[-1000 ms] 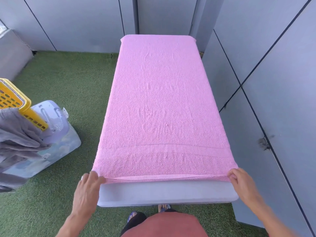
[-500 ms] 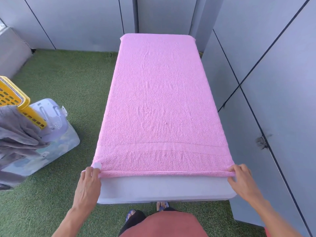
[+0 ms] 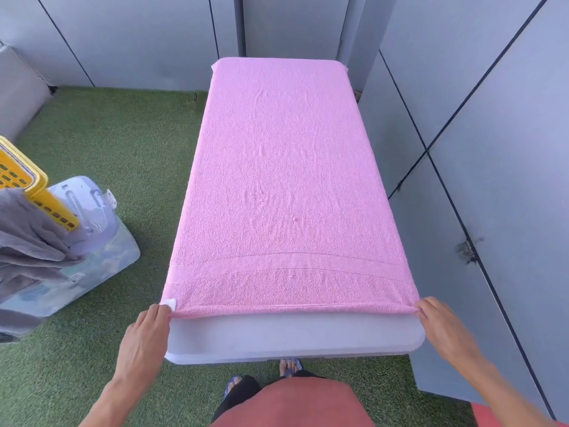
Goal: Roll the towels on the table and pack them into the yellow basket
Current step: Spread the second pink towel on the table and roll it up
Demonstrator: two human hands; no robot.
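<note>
Fingers of left hand (image 3: pixel 144 337) and right hand (image 3: pixel 443 326) pinch the near corners of the pink towel (image 3: pixel 286 180), spread flat along the counter (image 3: pixel 292 337). Rolling is starting; next, turn the hem evenly forward. Yellow basket (image 3: pixel 23 177) stands left.

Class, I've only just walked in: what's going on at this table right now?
A person stands at the near end of a white table with a pink towel spread flat along it. The left hand and right hand each pinch a near corner of the towel, whose near edge is just starting to turn over. A yellow basket with a grey towel draped over it stands on the left.
</note>
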